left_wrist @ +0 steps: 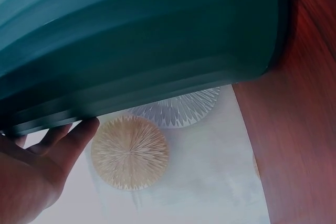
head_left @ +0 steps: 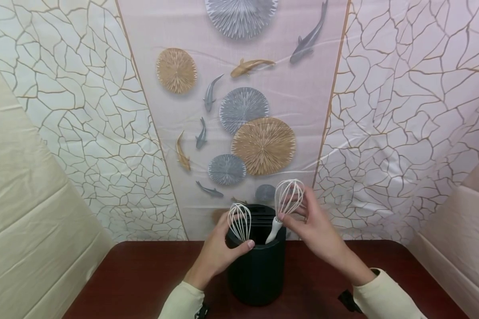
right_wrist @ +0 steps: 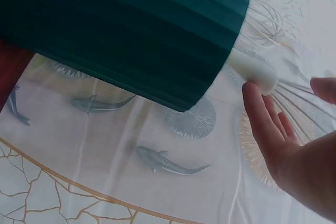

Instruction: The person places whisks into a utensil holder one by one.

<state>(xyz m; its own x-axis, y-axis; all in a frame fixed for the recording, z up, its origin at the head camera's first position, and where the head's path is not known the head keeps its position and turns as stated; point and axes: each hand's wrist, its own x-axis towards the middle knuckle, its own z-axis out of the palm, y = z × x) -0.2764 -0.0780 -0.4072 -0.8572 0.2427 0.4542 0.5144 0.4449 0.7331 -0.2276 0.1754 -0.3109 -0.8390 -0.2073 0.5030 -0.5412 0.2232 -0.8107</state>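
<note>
A person is standing at a dark red desk (head_left: 135,283) with a dark ribbed holder (head_left: 257,270) set upright near its back edge, right in front of them. Two white whisks are sticking out of the holder, wire ends up.

The left hand (head_left: 217,252) is coming in from seven o'clock of the holder and wrapping round its rim: the thumb is lying across the front of the rim and the fingers are curling round the far side, so this grip is closing on the holder itself. The left whisk (head_left: 240,220) is rising just beside that thumb, handle already down inside.

The right hand (head_left: 317,230) is working at about one o'clock of the holder. Its fingertips are touching the wire cage of the right whisk (head_left: 288,199), which is leaning toward one o'clock with its white handle (head_left: 274,230) going into the holder's mouth. From the right wrist view the fingers look fairly straight beside the handle, so I cannot tell whether this grip is pinching the wires or only touching them.

As I judge it, one whisk is sitting stowed and the second is partway in, not yet standing settled; whether more utensils are waiting, nothing here shows. A patterned cloth with fish and round fans (head_left: 263,146) is hanging behind.
</note>
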